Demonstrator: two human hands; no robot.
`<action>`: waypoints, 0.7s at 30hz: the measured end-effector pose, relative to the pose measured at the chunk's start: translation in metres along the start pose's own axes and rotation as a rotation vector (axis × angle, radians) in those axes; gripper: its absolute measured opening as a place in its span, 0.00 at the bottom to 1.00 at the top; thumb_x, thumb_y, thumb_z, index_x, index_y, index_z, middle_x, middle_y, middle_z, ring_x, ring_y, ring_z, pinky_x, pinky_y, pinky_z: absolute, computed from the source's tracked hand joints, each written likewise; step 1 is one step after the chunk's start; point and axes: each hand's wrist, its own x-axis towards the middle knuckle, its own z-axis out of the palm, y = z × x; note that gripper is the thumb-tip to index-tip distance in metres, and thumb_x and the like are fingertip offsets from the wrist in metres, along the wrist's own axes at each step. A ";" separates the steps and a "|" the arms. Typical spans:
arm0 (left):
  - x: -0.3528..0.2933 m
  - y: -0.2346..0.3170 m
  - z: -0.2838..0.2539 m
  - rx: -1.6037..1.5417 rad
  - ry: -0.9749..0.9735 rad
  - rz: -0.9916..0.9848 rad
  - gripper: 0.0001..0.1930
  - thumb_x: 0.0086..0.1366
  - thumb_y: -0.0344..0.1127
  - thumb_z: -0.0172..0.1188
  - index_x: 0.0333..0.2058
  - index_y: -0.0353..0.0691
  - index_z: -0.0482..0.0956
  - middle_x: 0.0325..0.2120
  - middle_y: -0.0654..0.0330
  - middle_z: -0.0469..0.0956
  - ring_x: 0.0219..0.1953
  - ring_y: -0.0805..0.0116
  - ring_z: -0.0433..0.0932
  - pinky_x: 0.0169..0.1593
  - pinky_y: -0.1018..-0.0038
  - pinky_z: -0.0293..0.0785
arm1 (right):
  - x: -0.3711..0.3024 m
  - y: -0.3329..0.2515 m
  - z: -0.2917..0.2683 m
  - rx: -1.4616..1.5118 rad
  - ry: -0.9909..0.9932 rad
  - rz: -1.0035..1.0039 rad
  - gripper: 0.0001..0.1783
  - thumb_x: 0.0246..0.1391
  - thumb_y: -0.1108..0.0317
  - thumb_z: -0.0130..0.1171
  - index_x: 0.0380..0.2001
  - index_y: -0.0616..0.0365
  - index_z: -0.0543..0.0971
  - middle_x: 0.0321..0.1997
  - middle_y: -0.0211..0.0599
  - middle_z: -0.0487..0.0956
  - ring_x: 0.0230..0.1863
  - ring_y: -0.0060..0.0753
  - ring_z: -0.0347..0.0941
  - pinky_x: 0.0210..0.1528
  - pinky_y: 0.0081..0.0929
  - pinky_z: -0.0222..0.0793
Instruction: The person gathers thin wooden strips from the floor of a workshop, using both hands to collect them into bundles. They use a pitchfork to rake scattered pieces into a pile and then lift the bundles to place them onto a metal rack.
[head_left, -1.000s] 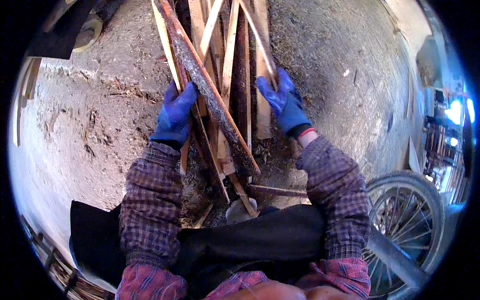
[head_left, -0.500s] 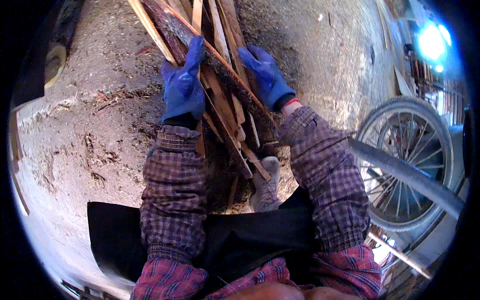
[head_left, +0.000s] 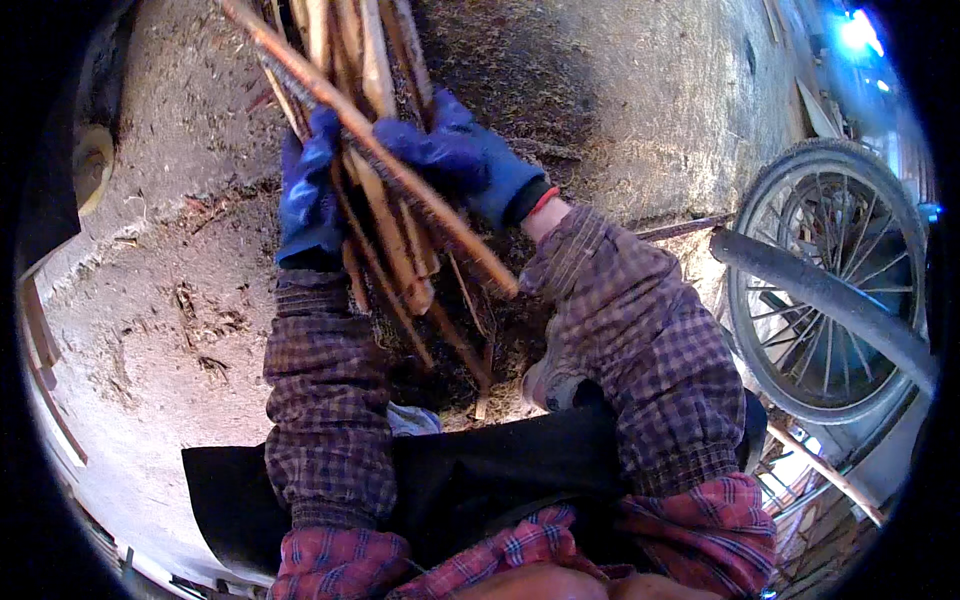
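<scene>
A loose bundle of long, rough wood strips (head_left: 385, 225) lies between my two hands, pointing away from me. One reddish-brown strip (head_left: 425, 208) crosses over the top of the others at a slant. My left hand (head_left: 309, 190), in a blue glove, is closed round the bundle's left side with the thumb up. My right hand (head_left: 465, 155), gloved the same, wraps the right side, its fingers reaching over toward the slanted strip. The undersides of both grips are hidden by the wood. Near my feet the strips' close ends hang over dark ground.
A spoked wheel (head_left: 830, 280) with a grey metal tube (head_left: 825, 310) in front of it stands at the right. The concrete floor (head_left: 130, 340) is strewn with wood chips and bark. My shoe (head_left: 552, 385) shows beneath the bundle, beside a black apron (head_left: 490, 465).
Both hands and the bundle have moved left, and my right hand has closed in over the wood. The slanted strip now lies higher across the top. My view has shifted slightly.
</scene>
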 end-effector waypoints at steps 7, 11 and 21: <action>-0.035 -0.008 -0.010 0.020 0.027 -0.022 0.29 0.61 0.50 0.56 0.55 0.38 0.64 0.46 0.58 0.70 0.46 0.66 0.71 0.50 0.70 0.68 | -0.039 -0.010 0.017 0.419 -0.018 0.033 0.47 0.36 0.57 0.73 0.58 0.60 0.60 0.53 0.39 0.71 0.52 0.32 0.66 0.56 0.30 0.62; -0.053 -0.023 0.001 0.046 0.031 -0.032 0.29 0.62 0.51 0.54 0.56 0.39 0.63 0.47 0.58 0.70 0.47 0.66 0.70 0.51 0.69 0.68 | -0.058 -0.020 -0.005 0.370 -0.052 0.084 0.46 0.36 0.59 0.73 0.57 0.60 0.61 0.54 0.38 0.70 0.53 0.31 0.66 0.56 0.31 0.61; -0.049 -0.052 -0.013 0.090 -0.002 -0.064 0.30 0.63 0.53 0.51 0.57 0.41 0.63 0.50 0.58 0.68 0.51 0.66 0.68 0.54 0.68 0.65 | -0.081 -0.002 -0.015 0.255 0.164 -0.002 0.48 0.35 0.60 0.73 0.58 0.62 0.59 0.54 0.40 0.69 0.53 0.33 0.65 0.58 0.31 0.59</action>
